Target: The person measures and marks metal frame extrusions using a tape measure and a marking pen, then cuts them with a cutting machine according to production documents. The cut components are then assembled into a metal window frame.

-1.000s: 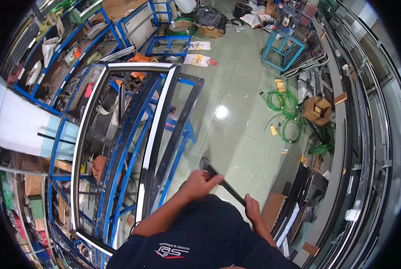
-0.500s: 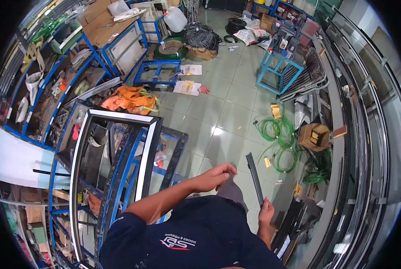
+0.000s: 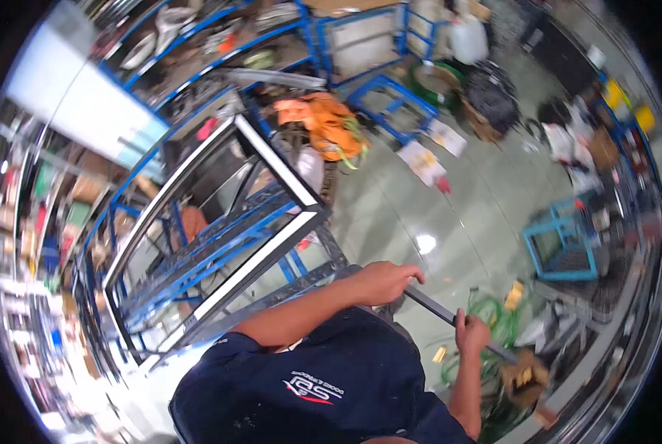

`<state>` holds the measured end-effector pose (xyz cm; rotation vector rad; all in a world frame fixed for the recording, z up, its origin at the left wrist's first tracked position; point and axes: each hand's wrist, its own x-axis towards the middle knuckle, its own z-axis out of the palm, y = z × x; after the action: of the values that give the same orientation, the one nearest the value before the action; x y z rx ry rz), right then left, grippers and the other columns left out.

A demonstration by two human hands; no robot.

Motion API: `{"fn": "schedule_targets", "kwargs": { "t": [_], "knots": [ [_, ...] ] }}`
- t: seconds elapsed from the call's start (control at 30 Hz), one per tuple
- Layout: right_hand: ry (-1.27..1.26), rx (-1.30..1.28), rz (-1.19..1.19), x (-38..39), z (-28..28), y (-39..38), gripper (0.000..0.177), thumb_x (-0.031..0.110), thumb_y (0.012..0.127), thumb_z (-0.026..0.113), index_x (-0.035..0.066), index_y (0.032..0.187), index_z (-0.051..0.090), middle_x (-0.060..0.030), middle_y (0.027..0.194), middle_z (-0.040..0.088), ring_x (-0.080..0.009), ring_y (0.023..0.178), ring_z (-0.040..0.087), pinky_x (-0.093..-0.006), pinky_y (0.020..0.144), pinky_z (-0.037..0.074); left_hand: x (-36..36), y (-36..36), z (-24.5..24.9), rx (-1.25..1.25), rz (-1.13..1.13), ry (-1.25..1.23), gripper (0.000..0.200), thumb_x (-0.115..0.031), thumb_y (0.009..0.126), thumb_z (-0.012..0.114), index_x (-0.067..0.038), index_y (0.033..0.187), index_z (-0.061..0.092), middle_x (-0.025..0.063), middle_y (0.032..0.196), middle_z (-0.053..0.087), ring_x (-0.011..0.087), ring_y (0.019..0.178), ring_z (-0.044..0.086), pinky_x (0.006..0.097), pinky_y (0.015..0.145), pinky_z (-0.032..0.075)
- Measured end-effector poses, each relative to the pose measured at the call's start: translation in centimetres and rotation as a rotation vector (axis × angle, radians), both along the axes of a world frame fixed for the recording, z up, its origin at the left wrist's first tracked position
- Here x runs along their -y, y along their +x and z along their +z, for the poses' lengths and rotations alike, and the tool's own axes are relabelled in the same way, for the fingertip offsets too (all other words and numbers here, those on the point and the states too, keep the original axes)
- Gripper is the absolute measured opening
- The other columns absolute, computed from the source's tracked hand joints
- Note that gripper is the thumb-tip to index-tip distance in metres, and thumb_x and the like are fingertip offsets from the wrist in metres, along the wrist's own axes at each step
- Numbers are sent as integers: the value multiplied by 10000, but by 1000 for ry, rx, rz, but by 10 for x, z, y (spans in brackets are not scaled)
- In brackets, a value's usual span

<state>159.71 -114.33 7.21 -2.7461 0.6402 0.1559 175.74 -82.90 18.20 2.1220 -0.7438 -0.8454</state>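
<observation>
A long, dark, narrow profile strip (image 3: 433, 305) slants across in front of my body, down toward the right. My right hand (image 3: 472, 333) is closed around its middle, with the far part of the strip running on past the hand. At the strip's upper left end my left hand (image 3: 385, 283) has its fingers curled over it; the underside of that grip is hidden. To the left, a rectangular black frame with white faces (image 3: 251, 251) lies tilted on a blue metal stand (image 3: 220, 238).
Shelves with blue edges (image 3: 198, 81) stand at the far left. An orange cloth bundle (image 3: 327, 126) lies beyond the frame. On the right are a light-blue stand (image 3: 560, 244), green coiled tubing (image 3: 494, 314) and a cardboard box (image 3: 525, 379). Papers (image 3: 422, 163) lie on the tiled floor.
My view has turned to the right. The strip has swung from nearly upright to a slant across my front, and my left hand has come onto its end. My right hand keeps its hold.
</observation>
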Motion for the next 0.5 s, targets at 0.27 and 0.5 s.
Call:
{"fn": "schedule_targets", "kwargs": {
  "t": [0.27,0.5],
  "knots": [
    [-12,14,533,-42,28,262,560,589,912,722,61,726,737,-208,711,669,-415,668,646,-493,656,517,-53,45,-66,208,494,150,287,-212,1015,509,-191,1267,645,167,1061,746,398,990,719,567,849,545],
    [-10,-29,1161,-194,16,384,646,636,961,596,49,722,722,-207,746,687,-443,747,672,-526,722,509,-150,30,-117,136,997,79,269,-255,1005,507,-196,1219,658,187,998,754,428,940,727,580,819,565]
  ]
}}
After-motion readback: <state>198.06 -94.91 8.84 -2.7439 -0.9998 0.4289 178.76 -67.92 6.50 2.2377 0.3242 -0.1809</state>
